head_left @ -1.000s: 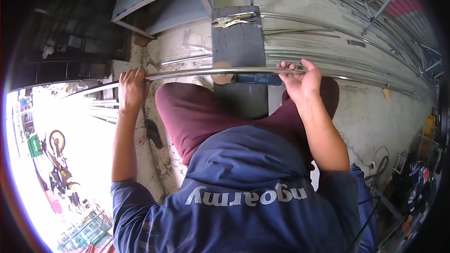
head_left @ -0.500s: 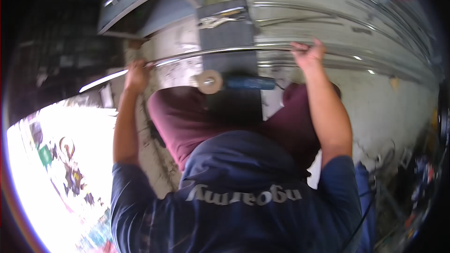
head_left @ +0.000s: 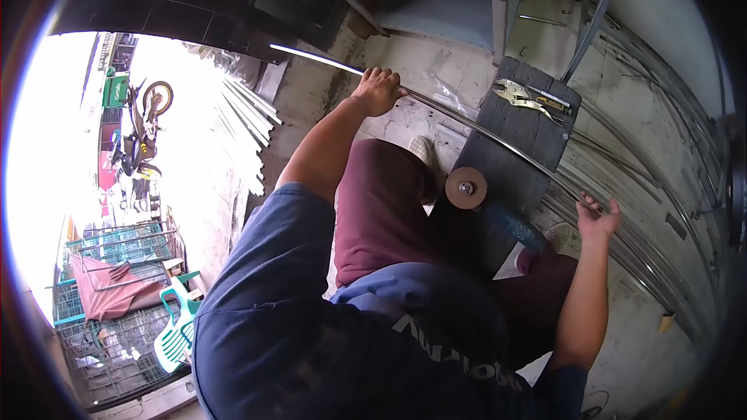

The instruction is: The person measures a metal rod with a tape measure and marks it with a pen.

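Note:
A long, shiny metal tube slants across in front of me from upper left to lower right. My left hand is closed around it near its bright far-left end. Near the tube's other end, my right hand holds it with curled fingers, the thumb standing apart. Below the tube, between my knees, lies an angle grinder with a brown disc. It rests by a dark board. On the board's far part, locking pliers lie beside a slim yellow-and-black tool.
A blue-grey metal workbench stands beyond the board. Several long metal tubes lie on the floor to the right. At left, a bundle of pale bars lies near the bright doorway, with a motorcycle and a green plastic chair outside.
My view has turned left, showing more of the doorway. The tube now slants down to the right instead of running nearly level. Both hands remain on it.

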A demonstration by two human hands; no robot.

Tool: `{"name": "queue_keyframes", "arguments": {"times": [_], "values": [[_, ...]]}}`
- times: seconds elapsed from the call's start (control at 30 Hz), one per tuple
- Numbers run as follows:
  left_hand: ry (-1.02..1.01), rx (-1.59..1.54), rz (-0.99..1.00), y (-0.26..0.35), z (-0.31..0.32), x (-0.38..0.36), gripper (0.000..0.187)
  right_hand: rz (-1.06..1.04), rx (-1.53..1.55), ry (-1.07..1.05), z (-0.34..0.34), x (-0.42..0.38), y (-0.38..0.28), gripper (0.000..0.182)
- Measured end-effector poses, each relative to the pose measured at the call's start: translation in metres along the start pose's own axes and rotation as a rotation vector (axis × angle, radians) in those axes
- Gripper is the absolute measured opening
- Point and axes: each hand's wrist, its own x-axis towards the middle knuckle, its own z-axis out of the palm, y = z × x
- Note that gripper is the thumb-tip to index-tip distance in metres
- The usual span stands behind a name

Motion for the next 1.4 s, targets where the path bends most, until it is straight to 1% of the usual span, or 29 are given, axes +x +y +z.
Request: {"name": "queue_keyframes", "arguments": {"times": [0.03, 0.13, 0.17, 0.27, 0.3, 0.4, 0.43, 0.47, 0.5, 0.57, 0.67, 0.8, 0.9, 0.93, 1.0, 1.03, 1.13, 1.3, 1.4], "values": [[-0.024, -0.002, -0.008, -0.005, 0.006, 0.0, 0.052, 0.026, -0.03, -0.004, -0.001, 0.004, 0.005, 0.041], [0.021, -0.014, -0.009, -0.032, 0.037, 0.004, 0.052, 0.041, -0.104, 0.003, 0.01, -0.009, 0.028, 0.042], [-0.018, -0.023, -0.026, -0.033, 0.034, 0.005, 0.053, 0.057, -0.083, -0.031, 0.011, -0.011, 0.035, 0.042], [0.021, -0.043, -0.002, -0.047, 0.054, 0.008, 0.045, 0.049, -0.082, 0.054, 0.016, -0.014, 0.047, 0.041], [0.009, -0.055, -0.025, -0.047, 0.056, 0.007, 0.045, 0.056, -0.096, 0.073, 0.01, -0.006, 0.047, 0.038], [0.104, -0.059, 0.027, -0.054, 0.065, 0.003, 0.046, 0.077, -0.105, 0.078, 0.006, 0.01, 0.052, 0.032], [0.007, -0.055, -0.016, -0.055, 0.065, 0.008, 0.046, 0.085, -0.111, 0.068, 0.004, 0.01, 0.053, 0.032], [0.024, -0.055, -0.016, -0.058, 0.068, 0.009, 0.046, 0.091, -0.119, 0.062, 0.005, 0.005, 0.055, 0.032], [0.04, -0.056, -0.013, -0.059, 0.072, 0.01, 0.047, 0.1, -0.142, 0.131, 0.01, 0.0, 0.055, 0.034], [0.062, -0.061, 0.005, -0.059, 0.078, 0.011, 0.048, 0.13, -0.186, 0.113, 0.01, 0.0, 0.054, 0.036], [0.014, -0.065, -0.018, -0.058, 0.078, 0.01, 0.048, 0.14, -0.222, 0.117, 0.009, -0.001, 0.054, 0.038], [0.053, -0.065, 0.0, -0.064, 0.089, 0.012, 0.049, 0.131, -0.225, 0.108, 0.014, -0.003, 0.055, 0.038], [0.215, -0.03, 0.016, -0.062, 0.102, 0.01, 0.046, 0.126, -0.203, 0.106, 0.015, -0.006, 0.054, 0.038], [0.165, -0.048, 0.005, -0.062, 0.106, 0.007, 0.045, 0.118, -0.211, 0.102, 0.013, -0.005, 0.053, 0.038], [0.07, -0.076, -0.015, -0.056, 0.085, 0.005, 0.043, 0.102, -0.221, 0.086, 0.014, -0.001, 0.053, 0.038], [0.132, -0.053, 0.008, -0.06, 0.093, 0.006, 0.04, 0.097, -0.227, 0.088, 0.013, -0.002, 0.052, 0.038], [0.146, -0.054, 0.015, -0.062, 0.098, 0.006, 0.04, 0.093, -0.236, 0.079, 0.02, -0.004, 0.053, 0.037], [0.124, -0.066, 0.005, -0.058, 0.09, 0.001, 0.042, 0.133, -0.254, 0.058, 0.013, 0.008, 0.049, 0.037], [0.138, -0.078, -0.002, -0.059, 0.092, 0.001, 0.043, 0.097, -0.276, 0.09, 0.014, 0.011, 0.053, 0.037]]}}
